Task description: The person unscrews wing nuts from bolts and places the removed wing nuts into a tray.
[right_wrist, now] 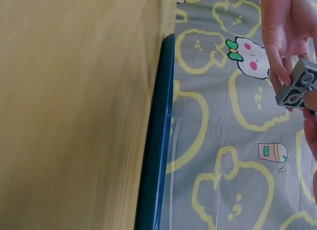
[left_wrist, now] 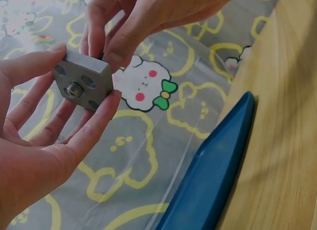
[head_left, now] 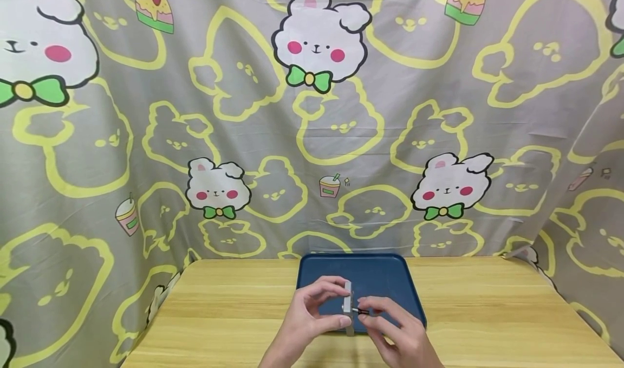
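Observation:
My left hand (head_left: 309, 316) grips a square grey block (head_left: 348, 297) by its edges, holding it upright above the tray. In the left wrist view, the block's flat face has several round holes, and a metal stud (left_wrist: 74, 90) pokes out near its middle. The block's other face (right_wrist: 298, 86) looks hollowed, with dark ringed recesses, in the right wrist view. My right hand (head_left: 400, 327) pinches a thin, dark-ended metal rod (head_left: 362, 311) that meets the block from the right. Its fingertips partly cover the rod, so its exact kind cannot be told.
A dark blue tray (head_left: 365, 270) with a raised rim lies on the wooden table (head_left: 234, 303), below and behind the hands. A grey curtain (head_left: 312, 140) with cartoon rabbits hangs along the table's back and sides.

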The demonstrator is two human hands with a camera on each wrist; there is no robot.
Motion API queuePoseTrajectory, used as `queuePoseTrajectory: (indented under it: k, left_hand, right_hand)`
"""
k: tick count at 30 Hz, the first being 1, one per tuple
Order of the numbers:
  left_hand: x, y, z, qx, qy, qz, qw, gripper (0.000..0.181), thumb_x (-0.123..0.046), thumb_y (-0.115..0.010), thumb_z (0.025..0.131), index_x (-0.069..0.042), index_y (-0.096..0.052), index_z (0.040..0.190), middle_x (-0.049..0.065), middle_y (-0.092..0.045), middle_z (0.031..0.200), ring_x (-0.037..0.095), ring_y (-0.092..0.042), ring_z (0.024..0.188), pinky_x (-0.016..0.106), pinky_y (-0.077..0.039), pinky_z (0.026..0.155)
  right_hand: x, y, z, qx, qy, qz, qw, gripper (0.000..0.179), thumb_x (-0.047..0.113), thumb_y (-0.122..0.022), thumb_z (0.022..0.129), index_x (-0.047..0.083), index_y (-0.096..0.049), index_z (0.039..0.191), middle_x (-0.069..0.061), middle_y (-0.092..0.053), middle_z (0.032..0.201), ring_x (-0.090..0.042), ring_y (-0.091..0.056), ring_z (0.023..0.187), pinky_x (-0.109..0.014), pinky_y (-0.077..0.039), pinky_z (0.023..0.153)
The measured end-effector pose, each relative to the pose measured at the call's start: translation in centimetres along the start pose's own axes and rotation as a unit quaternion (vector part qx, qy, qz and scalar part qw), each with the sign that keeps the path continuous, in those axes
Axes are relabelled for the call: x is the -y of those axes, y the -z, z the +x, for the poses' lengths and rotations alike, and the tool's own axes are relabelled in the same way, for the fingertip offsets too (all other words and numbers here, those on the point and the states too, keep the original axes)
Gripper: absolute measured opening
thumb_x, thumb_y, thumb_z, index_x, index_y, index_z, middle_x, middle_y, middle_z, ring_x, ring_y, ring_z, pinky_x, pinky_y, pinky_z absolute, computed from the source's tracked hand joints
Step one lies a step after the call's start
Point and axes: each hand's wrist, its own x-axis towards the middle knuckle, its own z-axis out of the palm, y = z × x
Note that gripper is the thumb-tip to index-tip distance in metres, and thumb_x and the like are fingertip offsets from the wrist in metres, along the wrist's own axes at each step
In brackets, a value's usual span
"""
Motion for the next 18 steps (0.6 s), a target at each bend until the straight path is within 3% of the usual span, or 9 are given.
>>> queuePoseTrajectory:
  k: [6, 10, 13, 16, 18]
  left_hand:
    - [-0.1, 0.1, 0.0, 0.000, 0.000, 0.000, 1.0000, 0.038, -0.003, -0.079, 0.089, 0.004, -0.066, 0.125, 0.018, -0.052, 0.143, 0.026, -0.057, 0.130, 0.044, -0.059, 0.096]
    - [-0.1, 0.2, 0.0, 0.000, -0.004, 0.006, 1.0000, 0.039, -0.003, -0.080, 0.089, 0.004, -0.066, 0.125, 0.018, -0.052, 0.143, 0.029, -0.057, 0.130, 0.044, -0.059, 0.095]
    - [-0.1, 0.3, 0.0, -0.002, -0.010, 0.011, 0.9999, 0.040, -0.002, -0.081, 0.088, 0.005, -0.066, 0.124, 0.018, -0.052, 0.143, 0.035, -0.055, 0.131, 0.044, -0.060, 0.093]
    - [-0.1, 0.3, 0.0, -0.004, -0.017, 0.017, 0.9997, 0.041, 0.000, -0.082, 0.086, 0.006, -0.067, 0.123, 0.019, -0.052, 0.142, 0.038, -0.055, 0.129, 0.046, -0.061, 0.090]
    - [-0.1, 0.3, 0.1, -0.005, -0.022, 0.021, 0.9995, 0.041, 0.001, -0.082, 0.085, 0.006, -0.067, 0.122, 0.019, -0.052, 0.141, 0.036, -0.057, 0.128, 0.046, -0.061, 0.090]
  right_hand:
    - [-0.1, 0.0, -0.1, 0.004, -0.006, 0.002, 1.0000, 0.018, 0.017, -0.062, 0.105, 0.008, -0.075, 0.097, -0.015, -0.068, 0.106, -0.025, -0.070, 0.088, -0.017, -0.058, 0.083]
    - [0.1, 0.1, -0.4, 0.007, -0.059, 0.030, 0.9977, 0.012, 0.020, -0.068, 0.101, 0.010, -0.074, 0.102, -0.016, -0.067, 0.112, -0.024, -0.069, 0.091, -0.015, -0.056, 0.081]
    - [0.5, 0.4, -0.2, 0.007, -0.128, 0.054, 0.9903, 0.016, 0.010, -0.078, 0.093, 0.012, -0.073, 0.108, -0.013, -0.067, 0.118, -0.025, -0.067, 0.101, -0.016, -0.054, 0.091]
    - [1.0, 0.7, 0.2, 0.008, -0.230, 0.070, 0.9707, 0.031, -0.004, -0.079, 0.088, 0.015, -0.072, 0.111, -0.006, -0.067, 0.119, -0.021, -0.067, 0.105, -0.020, -0.056, 0.092]
    - [1.3, 0.8, 0.6, 0.011, -0.324, 0.090, 0.9416, 0.032, -0.006, -0.075, 0.090, 0.017, -0.072, 0.112, -0.001, -0.069, 0.116, -0.017, -0.068, 0.104, -0.022, -0.058, 0.089]
